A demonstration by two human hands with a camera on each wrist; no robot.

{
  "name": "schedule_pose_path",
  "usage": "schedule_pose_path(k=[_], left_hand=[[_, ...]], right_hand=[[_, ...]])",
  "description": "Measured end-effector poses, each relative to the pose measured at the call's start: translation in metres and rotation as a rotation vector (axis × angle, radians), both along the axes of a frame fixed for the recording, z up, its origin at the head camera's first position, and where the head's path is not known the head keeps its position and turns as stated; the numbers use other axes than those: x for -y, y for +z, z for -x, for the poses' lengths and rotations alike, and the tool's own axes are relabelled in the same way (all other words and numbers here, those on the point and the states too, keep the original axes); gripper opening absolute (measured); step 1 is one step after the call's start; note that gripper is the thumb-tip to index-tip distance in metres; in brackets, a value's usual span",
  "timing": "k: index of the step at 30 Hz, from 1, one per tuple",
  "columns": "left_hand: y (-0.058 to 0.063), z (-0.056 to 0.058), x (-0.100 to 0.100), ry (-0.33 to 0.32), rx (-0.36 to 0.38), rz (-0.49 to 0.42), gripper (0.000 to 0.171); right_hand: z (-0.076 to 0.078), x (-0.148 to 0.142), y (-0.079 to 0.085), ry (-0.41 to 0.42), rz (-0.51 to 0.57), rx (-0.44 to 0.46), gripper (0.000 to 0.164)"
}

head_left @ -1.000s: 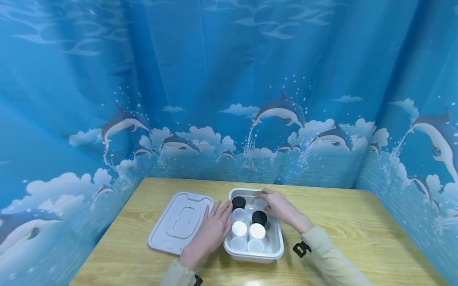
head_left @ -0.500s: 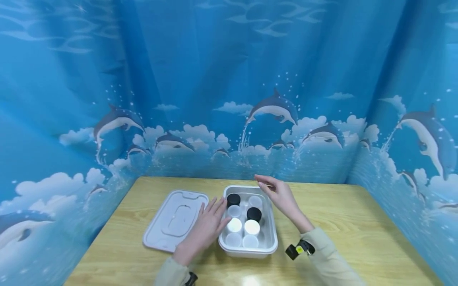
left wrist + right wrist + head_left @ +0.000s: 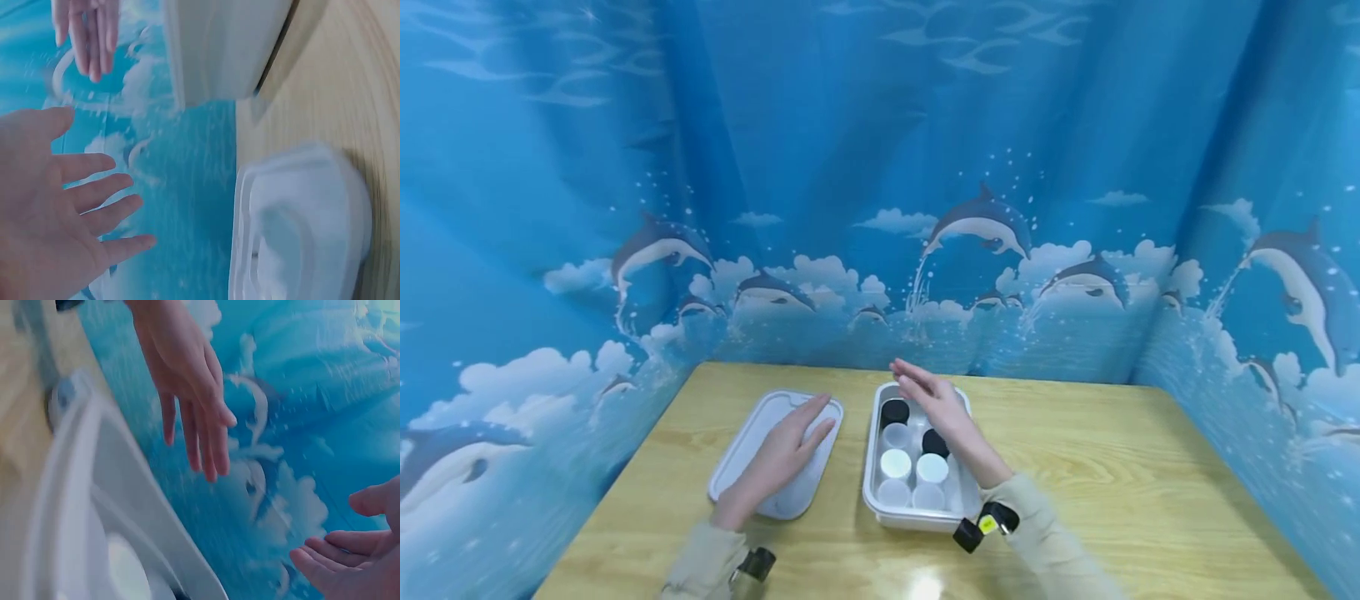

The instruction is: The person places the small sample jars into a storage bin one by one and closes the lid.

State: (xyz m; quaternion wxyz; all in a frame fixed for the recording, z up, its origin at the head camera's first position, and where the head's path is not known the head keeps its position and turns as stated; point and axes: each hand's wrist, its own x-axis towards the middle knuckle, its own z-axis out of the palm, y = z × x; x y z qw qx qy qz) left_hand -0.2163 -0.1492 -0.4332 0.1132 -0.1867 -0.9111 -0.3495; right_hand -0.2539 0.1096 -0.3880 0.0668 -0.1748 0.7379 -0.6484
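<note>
A white rectangular container (image 3: 871,477) stands on the table. In it sit several small round cup-like pieces: black-topped (image 3: 895,412), white-topped (image 3: 895,463) and translucent ones (image 3: 895,493); their exact kind is unclear. My right hand (image 3: 945,414) is over the container's far right part, its fingers extended and holding nothing, hiding some pieces. To the left lies a flat white lid (image 3: 801,492). Above it is my left hand (image 3: 775,454), fingers spread and nothing in it; the left wrist view shows this hand (image 3: 69,200) apart from the lid (image 3: 312,237).
The wooden table (image 3: 1075,500) extends right of the container and in front of it. A blue dolphin-print curtain (image 3: 850,167) hangs behind the table and along both sides. Each wrist wears a black band with a small camera (image 3: 970,535).
My right hand lets go of a translucent piece in the container, rises and shifts left over it. The left hand leaves the container's left rim and moves left over the lid.
</note>
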Motion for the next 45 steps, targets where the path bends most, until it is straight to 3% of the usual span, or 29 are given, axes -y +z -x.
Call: schedule_pose_path(k=[4, 10, 14, 22, 28, 34, 39, 45], left_hand=[[0.006, -0.001, 0.028, 0.058, 0.058, -0.118, 0.047], [0.007, -0.007, 0.064, 0.165, 0.126, -0.234, 0.043], [0.004, -0.014, 0.084, 0.210, 0.156, -0.211, 0.041], [-0.009, -0.019, 0.116, 0.282, 0.301, -0.155, 0.045], [-0.029, -0.018, 0.130, 0.313, 0.375, -0.148, 0.046], [-0.040, -0.015, 0.131, 0.294, 0.397, -0.235, 0.041], [-0.046, -0.015, 0.133, 0.293, 0.429, -0.277, 0.037], [-0.048, -0.018, 0.143, 0.353, 0.446, -0.247, 0.035]], right_hand=[[-0.007, 0.029, -0.002, 0.080, -0.002, 0.026, 0.051], [-0.022, 0.074, -0.014, 0.084, -0.020, 0.009, 0.052], [-0.036, 0.099, -0.027, 0.077, -0.009, 0.025, 0.059], [-0.058, 0.131, -0.048, -0.002, -0.017, 0.070, 0.069], [-0.063, 0.137, -0.062, -0.086, -0.024, 0.096, 0.075], [-0.060, 0.138, -0.073, -0.137, 0.050, 0.238, 0.080], [-0.058, 0.138, -0.079, -0.108, 0.133, 0.315, 0.077], [-0.063, 0.140, -0.069, -0.056, 0.189, 0.274, 0.075]])
